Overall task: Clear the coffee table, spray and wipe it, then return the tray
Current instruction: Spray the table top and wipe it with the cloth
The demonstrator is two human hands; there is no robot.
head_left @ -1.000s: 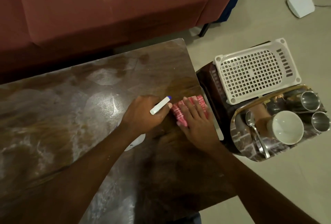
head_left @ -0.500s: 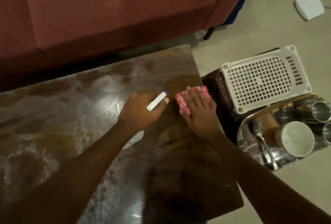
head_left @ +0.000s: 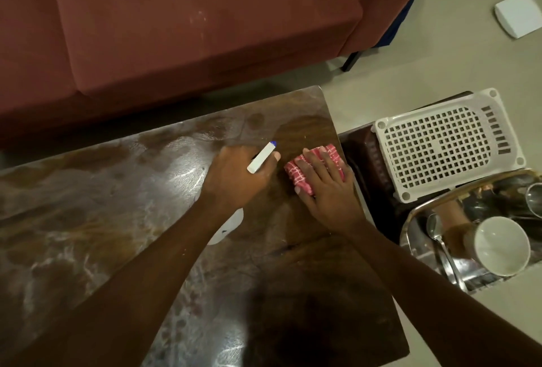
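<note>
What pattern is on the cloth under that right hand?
The cloth is pinkish red with thin white grid lines, best seen in the head view.

A big red-brown sofa (head_left: 190,29) fills the top. It stands on a pale, smooth floor (head_left: 440,67). One thin black sofa leg (head_left: 350,62) shows. A flat white box (head_left: 517,15) lies on the floor, well apart. The light is dim.

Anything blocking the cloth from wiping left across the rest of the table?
Yes: the left hand, gripping the spray bottle, is just left of the cloth under the right hand. Beyond it, nothing else shows on the coffee table.
</note>
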